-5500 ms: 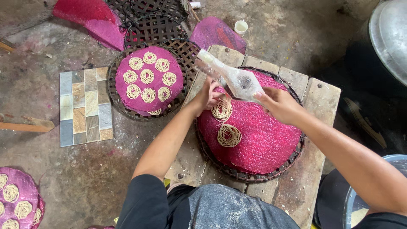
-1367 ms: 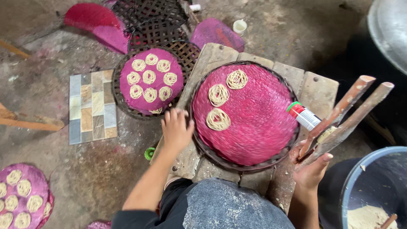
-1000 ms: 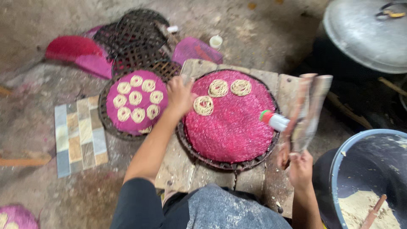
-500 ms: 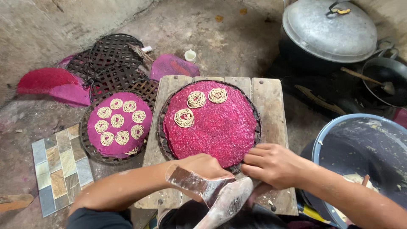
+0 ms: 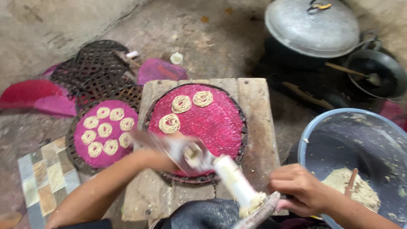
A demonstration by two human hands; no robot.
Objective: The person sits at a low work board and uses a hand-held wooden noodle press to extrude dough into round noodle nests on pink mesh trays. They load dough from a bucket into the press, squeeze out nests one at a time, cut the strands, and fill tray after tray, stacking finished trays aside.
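Pink woven cloth covers a round wicker tray (image 5: 237, 108) on the wooden worktop (image 5: 254, 127), bearing three pale noodle coils (image 5: 182, 104). Just below the tray, the left hand (image 5: 159, 157) is clamped on a blurred noodle press (image 5: 203, 163). At the press's white dough-filled end, the right hand (image 5: 299, 193) curls shut around its handle. Right of the tray stands a blue basin of dough (image 5: 335, 127).

Both hands, left hand (image 5: 159, 159) and right hand (image 5: 299, 193), grip a blurred noodle press (image 5: 212, 169) above a pink-lined woven tray (image 5: 220, 123) bearing three noodle coils (image 5: 181, 104) on a wooden surface (image 5: 254, 114).
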